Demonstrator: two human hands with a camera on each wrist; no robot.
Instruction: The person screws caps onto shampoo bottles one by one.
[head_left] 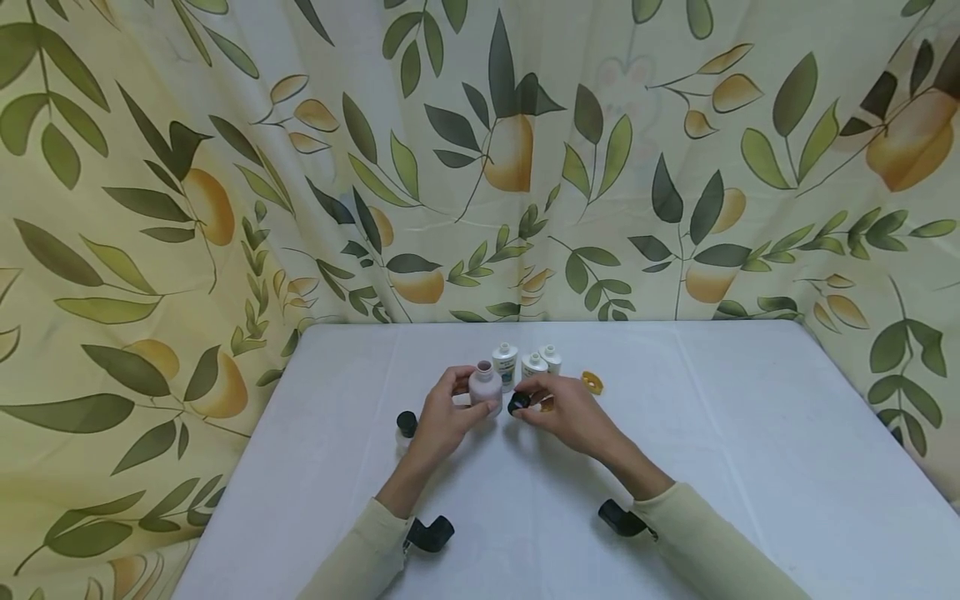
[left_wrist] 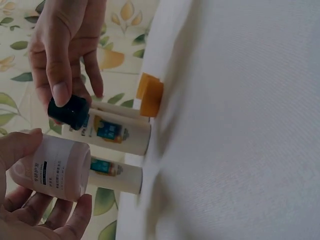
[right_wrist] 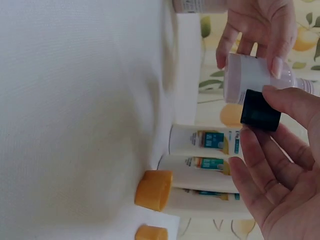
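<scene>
My left hand (head_left: 441, 421) grips a small pale pink bottle (head_left: 486, 390) whose neck is bare. In the left wrist view dark printing shows on the label of this bottle. Just to its right, my right hand (head_left: 570, 414) pinches a black cap (right_wrist: 261, 111) between thumb and fingers, apart from the bottle's neck. Behind the hands three white bottles (head_left: 505, 364) stand close together, their necks uncapped. They carry teal and orange labels, seen in the right wrist view. Left of my left wrist stands another bottle with a black cap (head_left: 407, 423), its body partly hidden by the arm.
Orange caps lie on the white-covered table (head_left: 720, 450): one cap (head_left: 592, 382) right of the white bottles, another (right_wrist: 154, 190) nearer the right hand. A curtain (head_left: 480, 167) printed with leaves and fruit hangs behind the table. Black wrist devices (head_left: 431, 534) stick out beside both sleeves.
</scene>
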